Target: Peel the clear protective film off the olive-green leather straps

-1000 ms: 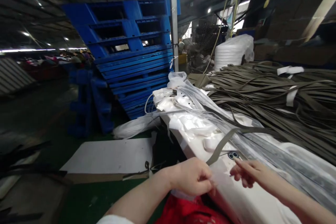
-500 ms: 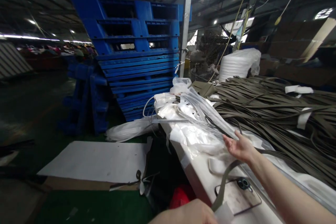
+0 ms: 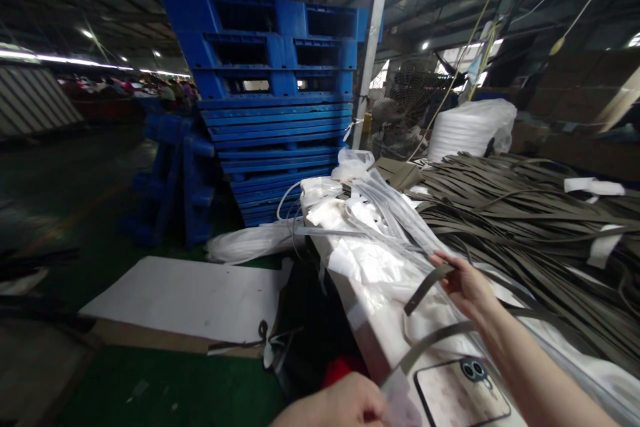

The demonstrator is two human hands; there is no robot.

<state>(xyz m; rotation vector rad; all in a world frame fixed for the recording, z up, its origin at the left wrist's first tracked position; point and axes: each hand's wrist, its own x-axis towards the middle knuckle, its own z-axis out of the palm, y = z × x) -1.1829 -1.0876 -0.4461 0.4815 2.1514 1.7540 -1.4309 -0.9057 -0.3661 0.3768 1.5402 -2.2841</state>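
Note:
My left hand (image 3: 337,403) is at the bottom edge, closed, its fingertips partly out of view. From it a flat olive-grey strap (image 3: 433,337) curves up to the right and passes behind my right wrist. Beside the left fingers hangs a pale, whitish piece (image 3: 403,403). Further forward, my right hand (image 3: 465,285) pinches a second length of olive strap (image 3: 425,290) between thumb and fingers; its free end points down left. Whether both lengths belong to one strap I cannot tell. Below the right hand, a phone (image 3: 463,390) lies on the white surface.
Clear plastic sheeting (image 3: 370,260) covers the narrow table. A large heap of olive straps (image 3: 540,213) spreads at the right, with a white wrapped roll (image 3: 473,127) behind. Blue pallets (image 3: 285,127) are stacked ahead, near a metal pole (image 3: 373,47). White board (image 3: 190,300) lies on the floor left.
My right hand, earlier open with fingers spread, has closed on a strap length whose end now shows. The view has turned slightly left. My left hand remains closed at the bottom.

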